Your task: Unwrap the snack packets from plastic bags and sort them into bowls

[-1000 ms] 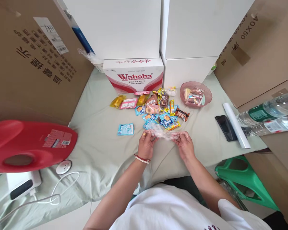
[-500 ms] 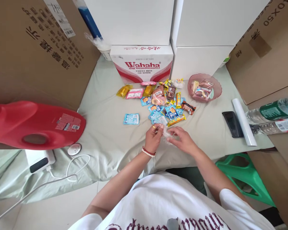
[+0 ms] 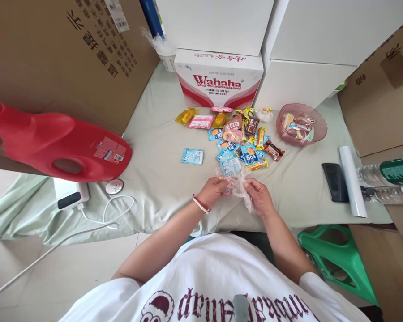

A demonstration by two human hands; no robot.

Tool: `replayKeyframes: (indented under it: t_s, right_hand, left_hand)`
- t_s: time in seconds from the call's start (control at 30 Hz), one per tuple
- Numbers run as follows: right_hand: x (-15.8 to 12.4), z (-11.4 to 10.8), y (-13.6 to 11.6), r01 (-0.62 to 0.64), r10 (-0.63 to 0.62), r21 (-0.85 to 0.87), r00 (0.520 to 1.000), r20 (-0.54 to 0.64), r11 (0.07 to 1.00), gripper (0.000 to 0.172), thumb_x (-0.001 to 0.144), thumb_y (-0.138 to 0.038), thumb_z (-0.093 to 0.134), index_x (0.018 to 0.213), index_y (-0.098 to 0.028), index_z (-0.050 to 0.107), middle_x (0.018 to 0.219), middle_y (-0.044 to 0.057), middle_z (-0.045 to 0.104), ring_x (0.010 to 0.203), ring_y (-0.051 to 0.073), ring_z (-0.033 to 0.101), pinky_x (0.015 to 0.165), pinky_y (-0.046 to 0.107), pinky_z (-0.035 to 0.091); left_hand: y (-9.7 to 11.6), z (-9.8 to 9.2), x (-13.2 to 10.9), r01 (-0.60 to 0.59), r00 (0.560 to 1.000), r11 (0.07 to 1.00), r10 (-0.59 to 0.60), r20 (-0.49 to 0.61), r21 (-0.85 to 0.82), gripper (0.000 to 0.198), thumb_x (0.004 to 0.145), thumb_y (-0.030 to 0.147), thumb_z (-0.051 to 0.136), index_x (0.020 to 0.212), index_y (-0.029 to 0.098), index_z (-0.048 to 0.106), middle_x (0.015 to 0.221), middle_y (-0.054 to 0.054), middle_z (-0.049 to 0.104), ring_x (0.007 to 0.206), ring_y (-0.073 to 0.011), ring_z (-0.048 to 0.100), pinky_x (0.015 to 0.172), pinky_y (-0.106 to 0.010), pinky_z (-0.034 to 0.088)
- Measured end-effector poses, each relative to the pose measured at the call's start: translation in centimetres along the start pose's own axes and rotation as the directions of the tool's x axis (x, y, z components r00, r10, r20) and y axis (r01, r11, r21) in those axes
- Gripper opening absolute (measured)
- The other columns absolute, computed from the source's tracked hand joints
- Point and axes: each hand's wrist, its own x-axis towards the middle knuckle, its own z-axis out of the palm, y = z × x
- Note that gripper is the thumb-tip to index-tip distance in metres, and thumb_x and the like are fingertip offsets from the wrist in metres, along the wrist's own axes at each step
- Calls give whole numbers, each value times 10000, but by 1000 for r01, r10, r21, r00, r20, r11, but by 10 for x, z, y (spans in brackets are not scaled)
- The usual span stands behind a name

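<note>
Between my two hands stretches a crumpled clear plastic bag [image 3: 243,197], held low over the front of the table. My left hand [image 3: 216,190] pinches its left side, and my right hand [image 3: 258,195] grips the right side. Just beyond lies a heap of wrapped snacks: light-blue packets [image 3: 230,165], a blue biscuit packet [image 3: 250,154], yellow-wrapped bars [image 3: 258,165], a brown cocoa packet [image 3: 252,126] and a brown-wrapped bar [image 3: 274,151]. One light-blue packet [image 3: 192,157] rests apart on the left. The glass bowl [image 3: 322,134], pinkish and scalloped, holds several wrapped snacks.
A white and red Wahaha carton [image 3: 218,85] stands behind the snacks. On the left are a red jug [image 3: 97,138], a white power bank [image 3: 70,192] and its cable. To the right lie a black phone [image 3: 335,182], a white roll [image 3: 352,181] and clear bottles [image 3: 398,171].
My right hand has closed on the plastic, which is now spread wider between both hands. The whole view has shifted, with the table's contents appearing further right.
</note>
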Motion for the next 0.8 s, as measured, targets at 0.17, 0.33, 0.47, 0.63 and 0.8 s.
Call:
replayKeyframes:
  t_s: [0.17, 0.33, 0.47, 0.63, 0.8]
  right_hand:
    - [-9, -27, -8, 64, -64, -2, 995, -81, 998, 420, 727, -582, 876, 858, -214, 720, 593, -61, 509, 539, 85, 401, 496, 205, 328]
    - [-15, -57, -10, 66, -78, -92, 989, -126, 994, 407, 797, -605, 810, 871, -229, 671, 498, -91, 395, 433, 79, 287, 398, 205, 205]
    - [-13, -63, -11, 80, -130, -314, 981, -143, 946, 394, 847, -619, 752, 881, -231, 688, 571, -47, 530, 494, 109, 434, 463, 228, 360]
    - [-2, -26, -12, 152, -124, -438, 988, 93, 886, 526, 855, -576, 745, 1271, -262, 680, 1166, 61, 716, 1034, 207, 667, 899, 336, 537]
    - [11, 18, 3, -8, 87, -312, 967, 240, 950, 729, 706, -457, 871, 1348, -241, 601, 1000, 13, 709, 934, 193, 665, 875, 336, 524]
  left_hand:
    - [-5, -17, -3, -13, 1000, 999, 13, -9, -50, 576, 600, 572, 924, 951, 158, 733, 892, -63, 756, 799, -186, 726, 752, -344, 612]
    - [-3, -50, -13, -59, 995, 998, 59, -79, 1, 524, 656, 538, 895, 971, 154, 724, 660, 26, 648, 515, -97, 593, 458, -196, 424]
    - [-5, -68, -21, -163, 980, 983, 171, -97, 84, 447, 717, 499, 855, 993, 163, 754, 729, 9, 685, 579, -102, 594, 510, -212, 425]
    - [-9, -62, -23, -340, 940, 932, 342, 5, 123, 210, 776, 368, 791, 858, 175, 797, 912, -59, 770, 883, -180, 671, 826, -297, 518]
    - [-7, -52, -28, -237, 966, 961, 249, 71, -141, 212, 704, 295, 810, 889, 195, 780, 1108, -85, 783, 1003, -253, 725, 906, -395, 554]
